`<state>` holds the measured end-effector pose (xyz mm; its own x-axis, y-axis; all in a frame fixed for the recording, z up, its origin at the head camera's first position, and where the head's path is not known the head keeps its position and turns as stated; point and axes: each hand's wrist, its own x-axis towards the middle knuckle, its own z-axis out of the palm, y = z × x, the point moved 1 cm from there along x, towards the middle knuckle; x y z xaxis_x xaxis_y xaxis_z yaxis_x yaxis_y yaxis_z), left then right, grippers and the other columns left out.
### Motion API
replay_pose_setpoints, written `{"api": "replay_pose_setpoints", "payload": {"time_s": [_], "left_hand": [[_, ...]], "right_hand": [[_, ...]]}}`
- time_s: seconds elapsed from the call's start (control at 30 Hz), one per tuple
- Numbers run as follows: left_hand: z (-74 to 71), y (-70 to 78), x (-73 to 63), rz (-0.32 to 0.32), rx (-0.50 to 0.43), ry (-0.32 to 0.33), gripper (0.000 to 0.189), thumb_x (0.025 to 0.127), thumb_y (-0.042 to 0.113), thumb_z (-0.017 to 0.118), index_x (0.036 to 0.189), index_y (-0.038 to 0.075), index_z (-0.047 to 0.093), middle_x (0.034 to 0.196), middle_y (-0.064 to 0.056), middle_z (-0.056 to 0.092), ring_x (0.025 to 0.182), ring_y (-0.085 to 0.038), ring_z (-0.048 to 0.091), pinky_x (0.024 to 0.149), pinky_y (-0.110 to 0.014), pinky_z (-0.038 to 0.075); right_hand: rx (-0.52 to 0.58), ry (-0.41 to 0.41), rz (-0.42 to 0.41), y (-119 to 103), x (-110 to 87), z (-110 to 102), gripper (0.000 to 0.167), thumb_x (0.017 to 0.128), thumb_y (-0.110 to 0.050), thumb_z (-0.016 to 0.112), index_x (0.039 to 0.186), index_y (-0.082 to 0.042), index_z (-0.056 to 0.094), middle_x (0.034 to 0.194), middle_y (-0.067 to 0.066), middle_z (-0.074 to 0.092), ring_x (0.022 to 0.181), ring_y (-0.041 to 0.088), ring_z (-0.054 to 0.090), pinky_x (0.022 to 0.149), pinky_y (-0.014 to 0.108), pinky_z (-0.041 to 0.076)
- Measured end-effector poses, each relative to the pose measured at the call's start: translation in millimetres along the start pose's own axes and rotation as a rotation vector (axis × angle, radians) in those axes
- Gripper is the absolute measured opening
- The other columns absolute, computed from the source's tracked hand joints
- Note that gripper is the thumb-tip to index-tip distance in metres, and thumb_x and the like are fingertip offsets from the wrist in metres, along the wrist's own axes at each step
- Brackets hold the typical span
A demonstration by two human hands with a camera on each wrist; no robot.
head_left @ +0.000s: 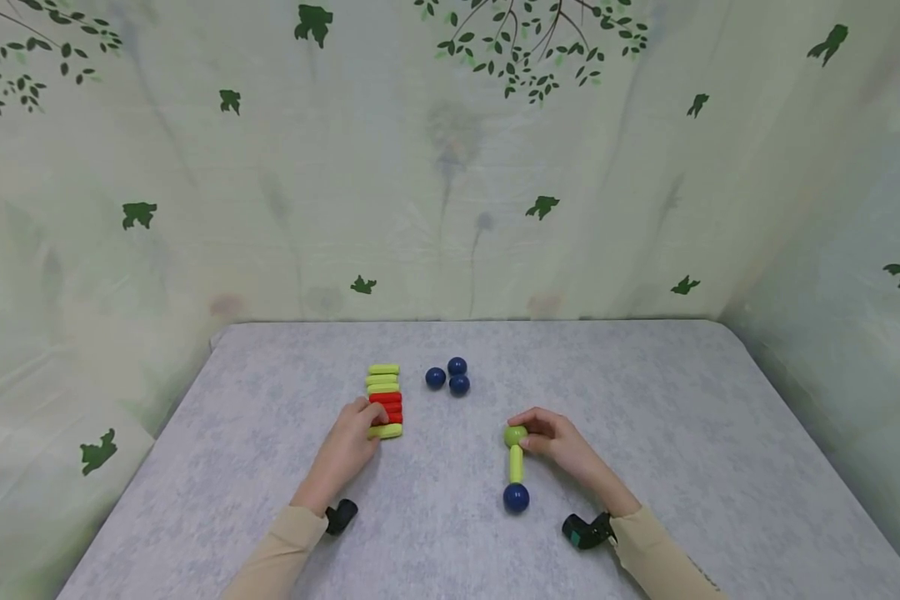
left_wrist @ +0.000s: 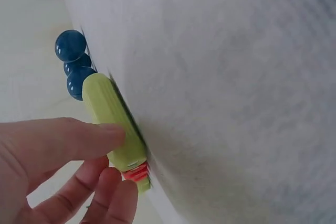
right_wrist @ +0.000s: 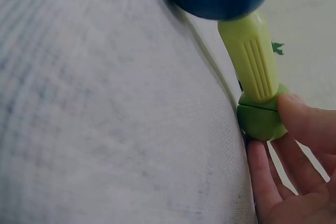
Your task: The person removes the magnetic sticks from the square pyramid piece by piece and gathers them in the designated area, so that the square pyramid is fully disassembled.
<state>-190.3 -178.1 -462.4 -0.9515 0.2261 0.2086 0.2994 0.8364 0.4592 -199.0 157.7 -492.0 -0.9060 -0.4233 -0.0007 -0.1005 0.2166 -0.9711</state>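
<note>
My left hand (head_left: pixel 351 440) is at a column of short rods on the table's left half. Its thumb lies on the nearest yellow-green rod (left_wrist: pixel 113 116), the other fingers curling round by the red rods (head_left: pixel 394 408) behind it. On the right, my right hand (head_left: pixel 558 442) pinches a green ball (head_left: pixel 515 436) between thumb and fingers. From that ball a yellow-green rod (right_wrist: pixel 251 59) runs to a dark blue ball (head_left: pixel 516 498) at the near end, all three joined in a line on the table.
Several loose dark blue balls (head_left: pixel 458 384) cluster behind, between the hands. More yellow-green rods (head_left: pixel 383 379) lie at the column's far end. The grey table (head_left: pixel 645 375) meets a leaf-printed curtain (head_left: pixel 390 167) at the back.
</note>
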Motion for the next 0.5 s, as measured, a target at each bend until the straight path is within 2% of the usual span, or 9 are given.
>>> {"api": "replay_pose_setpoints", "payload": {"time_s": [0.1, 0.17, 0.23, 0.33, 0.4, 0.5], "left_hand": [[1.0, 7.0, -1.2, 0.044, -0.042, -0.001, 0.029, 0.073, -0.014, 0.069, 0.092, 0.007, 0.062, 0.093, -0.004, 0.05, 0.092, -0.027, 0.049, 0.078, -0.039, 0.046], [3.1, 15.6, -2.5, 0.099, -0.102, -0.04, 0.028, 0.077, -0.01, 0.069, 0.096, 0.008, 0.062, 0.095, -0.004, 0.05, 0.094, -0.025, 0.05, 0.081, -0.039, 0.047], [7.2, 27.1, -4.3, 0.157, -0.182, -0.131, 0.024, 0.082, -0.004, 0.07, 0.101, 0.008, 0.061, 0.099, -0.003, 0.052, 0.096, -0.023, 0.052, 0.083, -0.038, 0.048], [16.5, 47.1, -7.8, 0.226, -0.259, -0.304, 0.025, 0.087, 0.01, 0.069, 0.11, 0.01, 0.06, 0.104, -0.002, 0.055, 0.098, -0.019, 0.055, 0.084, -0.035, 0.049], [24.0, 59.5, -10.0, 0.233, -0.276, -0.402, 0.03, 0.088, 0.019, 0.07, 0.115, 0.012, 0.058, 0.108, 0.001, 0.055, 0.1, -0.017, 0.054, 0.085, -0.033, 0.048], [34.3, 74.4, -11.8, 0.227, -0.232, -0.452, 0.037, 0.087, 0.028, 0.071, 0.118, 0.016, 0.056, 0.109, 0.004, 0.053, 0.1, -0.013, 0.053, 0.084, -0.03, 0.047]], "right_hand": [[-0.005, 0.005, -0.01, -2.1, -2.0, 0.4, 0.026, 0.093, -0.005, 0.06, 0.118, 0.002, 0.06, 0.117, 0.016, 0.061, 0.104, 0.027, 0.058, 0.083, 0.03, 0.048], [-0.01, 0.01, -0.016, -3.6, -3.6, 0.3, 0.027, 0.092, -0.005, 0.062, 0.118, 0.003, 0.06, 0.115, 0.016, 0.061, 0.103, 0.027, 0.058, 0.082, 0.03, 0.048], [-0.026, 0.022, -0.012, -5.5, -5.6, 0.3, 0.028, 0.091, -0.006, 0.064, 0.117, 0.002, 0.06, 0.112, 0.015, 0.062, 0.099, 0.026, 0.059, 0.08, 0.03, 0.048], [-0.059, 0.053, 0.015, -6.9, -7.5, 0.6, 0.027, 0.089, -0.008, 0.067, 0.114, 0.001, 0.062, 0.108, 0.013, 0.062, 0.094, 0.023, 0.059, 0.078, 0.031, 0.049], [-0.094, 0.092, 0.043, -7.7, -8.3, 1.4, 0.026, 0.087, -0.01, 0.069, 0.111, -0.002, 0.064, 0.106, 0.01, 0.062, 0.091, 0.021, 0.059, 0.077, 0.032, 0.049], [-0.161, 0.162, 0.076, -7.6, -9.0, 2.6, 0.022, 0.085, -0.011, 0.072, 0.105, -0.006, 0.066, 0.102, 0.006, 0.061, 0.088, 0.018, 0.058, 0.075, 0.033, 0.048]]}}
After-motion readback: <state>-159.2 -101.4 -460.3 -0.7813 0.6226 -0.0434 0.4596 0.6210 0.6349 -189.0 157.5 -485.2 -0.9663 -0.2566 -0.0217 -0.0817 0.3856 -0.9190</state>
